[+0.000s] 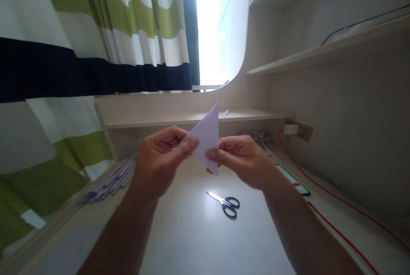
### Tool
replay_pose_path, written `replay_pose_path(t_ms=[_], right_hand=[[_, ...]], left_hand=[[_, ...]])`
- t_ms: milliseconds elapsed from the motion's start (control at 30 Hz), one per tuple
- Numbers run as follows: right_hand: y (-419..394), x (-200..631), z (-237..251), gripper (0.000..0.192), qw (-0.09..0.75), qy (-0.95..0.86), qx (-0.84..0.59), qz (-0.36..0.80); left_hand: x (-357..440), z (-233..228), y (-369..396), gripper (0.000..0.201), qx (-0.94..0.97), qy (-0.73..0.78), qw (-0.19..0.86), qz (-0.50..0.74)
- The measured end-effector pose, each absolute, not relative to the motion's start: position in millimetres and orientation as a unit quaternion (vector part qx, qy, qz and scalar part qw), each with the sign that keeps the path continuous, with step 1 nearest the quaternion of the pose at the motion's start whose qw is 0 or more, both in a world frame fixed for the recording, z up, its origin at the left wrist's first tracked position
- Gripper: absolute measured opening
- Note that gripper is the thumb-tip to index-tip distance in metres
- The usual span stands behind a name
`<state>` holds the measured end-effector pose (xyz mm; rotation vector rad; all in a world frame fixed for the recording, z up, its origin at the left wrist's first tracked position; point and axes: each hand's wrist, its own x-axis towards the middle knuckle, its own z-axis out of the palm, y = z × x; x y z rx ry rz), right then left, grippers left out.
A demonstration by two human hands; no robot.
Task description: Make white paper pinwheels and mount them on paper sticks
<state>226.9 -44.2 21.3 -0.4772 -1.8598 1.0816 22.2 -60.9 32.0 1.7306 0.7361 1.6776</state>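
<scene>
Two hands, left (pixel 159 160) & right (pixel 244 160), fingers pinching smooth white paper triangle (pixel 207 136); steel scissors (pixel 226 203) below on desk.

Daylight pours through the blown-out white window gap (pixel 211 27), overexposed and without detail. The pale wooden table (pixel 192 232) carries a soft sheen near the black-handled scissors (pixel 226 203). The striped green, white and navy curtain (pixel 80 44) bows with wide-angle distortion; forearms are dim and backlit.

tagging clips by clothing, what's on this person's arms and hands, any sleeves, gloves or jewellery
Both forearms are bare right to the bottom edge of the picture, so no sleeves show. The left hand and right hand wear no gloves, and no rings, watch or bracelet can be seen.
</scene>
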Motion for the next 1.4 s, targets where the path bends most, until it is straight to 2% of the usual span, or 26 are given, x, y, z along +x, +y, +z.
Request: replay_pose_path(t_ms=[167,600,667,833,933,1067,1267,1400], right_hand=[[-46,230,24,0.033,0.405,-0.780,-0.199,0.434],[-42,235,21,0.033,0.385,-0.781,-0.180,0.457],[-42,235,22,0.033,0.387,-0.786,-0.180,0.446],[-43,231,24,0.031,0.470,-0.756,-0.203,0.407],[-44,232,27,0.028,0.487,-0.750,-0.205,0.397],[-46,237,30,0.024,0.473,-0.748,-0.205,0.418],[-48,239,28,0.027,0.393,-0.781,-0.210,0.438],[-50,236,26,0.026,0.415,-0.787,-0.211,0.405]], left_hand=[[22,32,-60,0.014,0.623,0.284,0.288,0.670],[23,30,-56,0.012,0.584,0.282,0.255,0.717],[24,31,-56,0.012,0.589,0.280,0.265,0.710],[26,30,-57,0.014,0.617,0.287,0.302,0.667],[25,32,-59,0.013,0.623,0.290,0.305,0.659],[22,35,-61,0.016,0.629,0.298,0.306,0.650],[19,33,-61,0.010,0.634,0.282,0.356,0.626],[20,32,-63,0.010,0.668,0.295,0.340,0.593]])
